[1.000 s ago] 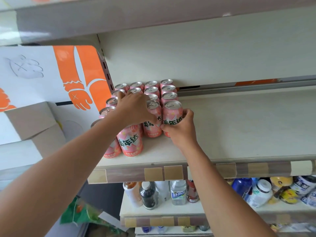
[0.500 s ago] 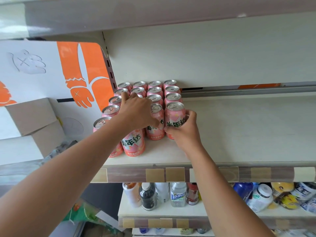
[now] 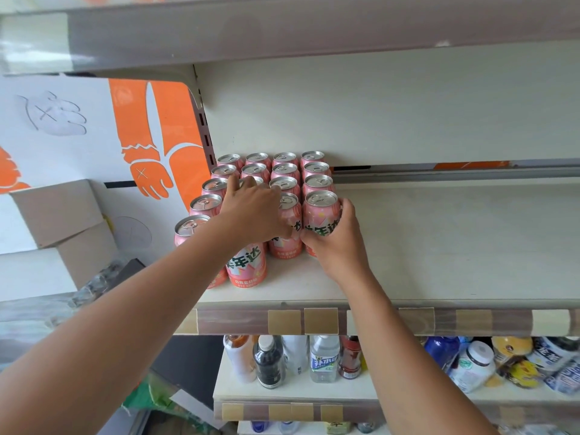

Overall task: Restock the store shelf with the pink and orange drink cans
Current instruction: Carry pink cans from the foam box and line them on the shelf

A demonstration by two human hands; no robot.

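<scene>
The front-right can (image 3: 321,215) is still being gripped by the right hand (image 3: 339,246), fingers curled round its side, as it stands upright on the shelf (image 3: 439,246), touching the block of pink cans (image 3: 285,169) at the shelf's left end. The left hand (image 3: 251,211) is still being rested over neighbouring can tops, fingers spread; against the earlier frame, neither hand is being moved noticeably.

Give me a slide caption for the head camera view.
Right hand grips the front-right can while left hand rests on neighbouring cans on the shelf.
</scene>
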